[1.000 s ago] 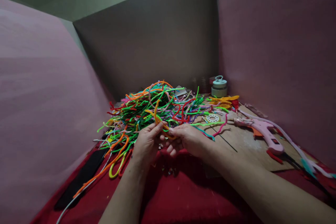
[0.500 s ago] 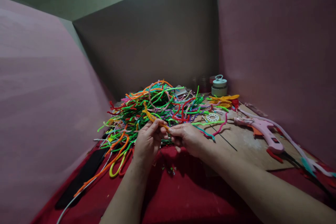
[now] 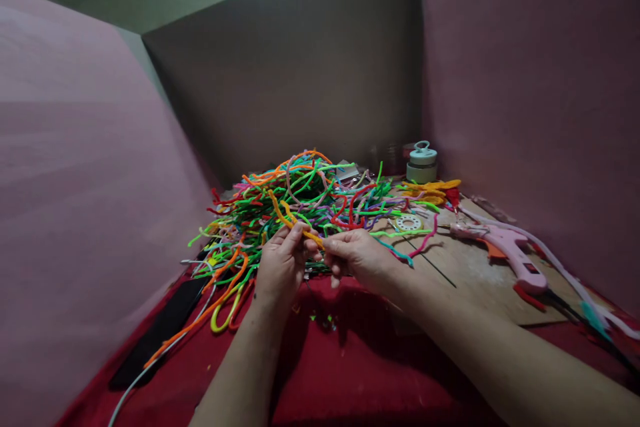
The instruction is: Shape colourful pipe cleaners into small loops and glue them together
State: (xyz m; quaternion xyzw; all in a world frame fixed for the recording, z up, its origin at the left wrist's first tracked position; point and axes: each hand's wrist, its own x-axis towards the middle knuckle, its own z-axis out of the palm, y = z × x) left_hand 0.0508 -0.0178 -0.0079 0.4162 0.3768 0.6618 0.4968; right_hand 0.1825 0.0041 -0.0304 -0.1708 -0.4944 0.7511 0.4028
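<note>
An orange pipe cleaner (image 3: 285,213) is pinched between both my hands just above the red cloth (image 3: 350,367). My left hand (image 3: 283,263) is closed, gripping it near the middle. My right hand (image 3: 357,255) is closed too, pinching its near end with thumb and forefinger. The free end of the pipe cleaner sticks up and to the left. Right behind my hands lies a big tangled pile of pipe cleaners (image 3: 300,203) in green, orange, red, pink and purple.
A pink glue gun (image 3: 505,248) lies on a wooden board (image 3: 470,273) at the right. A small round spool (image 3: 409,223), yellow pieces (image 3: 433,190) and a stack of tape rolls (image 3: 421,163) sit at the back right. Pink partition walls enclose three sides. A black strip (image 3: 160,330) lies at the left.
Both hands have lifted slightly and come closer together. The orange pipe cleaner was curled in a loop; it now runs straighter, its free end pointing up and left.
</note>
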